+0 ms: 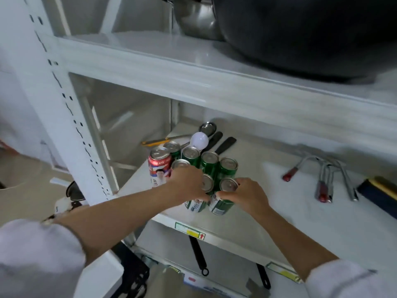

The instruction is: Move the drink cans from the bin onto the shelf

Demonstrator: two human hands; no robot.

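Note:
Several green drink cans (pixel 209 162) stand upright in a tight cluster on the white shelf (pixel 268 222), with one red can (pixel 159 168) at the cluster's left. My left hand (pixel 189 183) wraps a green can (pixel 194 206) at the front of the cluster. Right beside it, my right hand (pixel 247 195) grips another green can (pixel 224 198). Both held cans rest on the shelf near its front edge. The bin is out of view.
A light bulb (pixel 199 140), ladle and black-handled utensils lie behind the cans. Red-handled metal tools (pixel 322 181) lie to the right. A big dark pot (pixel 311 33) and steel pot sit on the shelf above. A white upright post (pixel 71 117) stands left.

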